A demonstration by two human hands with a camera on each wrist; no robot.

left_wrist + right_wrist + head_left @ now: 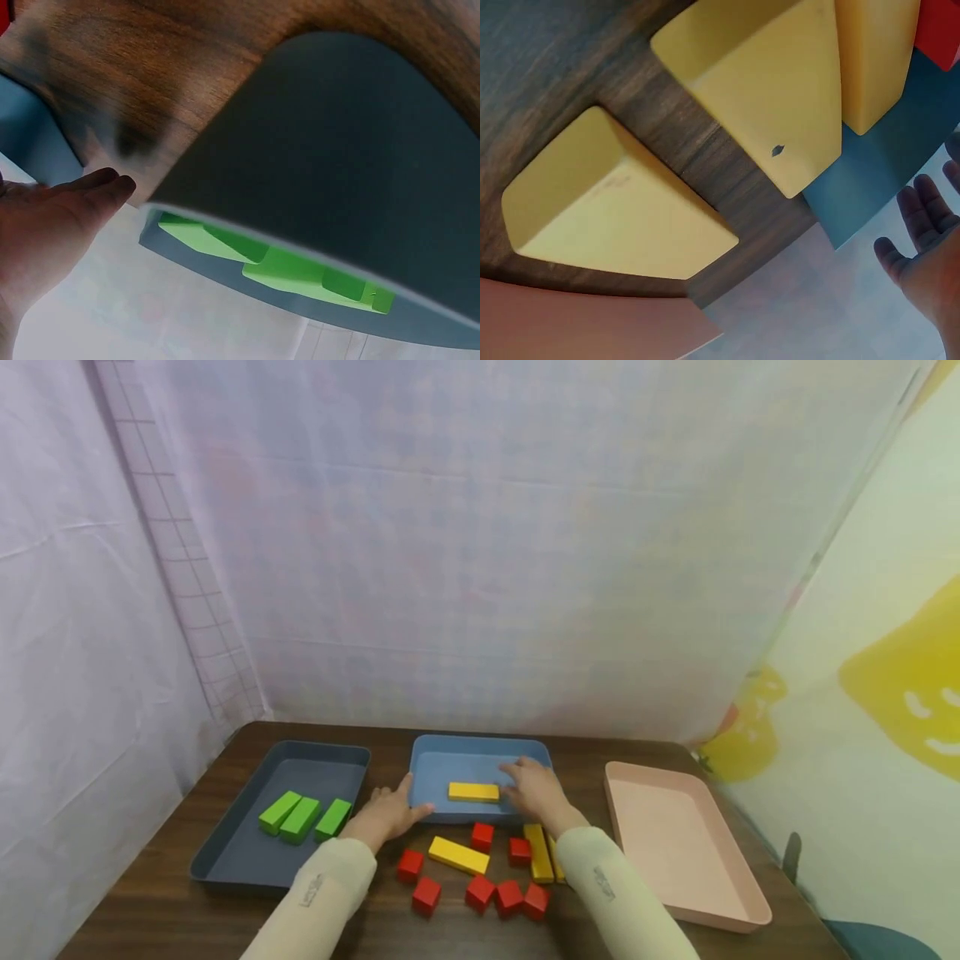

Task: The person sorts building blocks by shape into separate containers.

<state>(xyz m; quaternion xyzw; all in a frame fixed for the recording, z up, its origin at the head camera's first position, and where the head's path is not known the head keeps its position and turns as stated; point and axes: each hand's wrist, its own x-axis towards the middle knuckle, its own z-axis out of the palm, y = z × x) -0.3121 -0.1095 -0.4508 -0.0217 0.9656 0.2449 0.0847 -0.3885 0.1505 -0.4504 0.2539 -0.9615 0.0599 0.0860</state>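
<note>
A light blue tray stands at the back middle of the table, with one yellow block lying flat in it. My right hand reaches over the tray's right side, its fingertips right beside the block's right end. In the right wrist view that hand has its fingers loosely extended. At the tray's front left corner is my left hand, thumb and fingers spread by the rim. The left wrist view shows this hand with straight fingers, close to the blue tray's wall.
Several red cubes and another yellow block lie before the blue tray. More yellow blocks lie beneath my right forearm. A dark grey tray with 3 green blocks stands left, a pink tray right.
</note>
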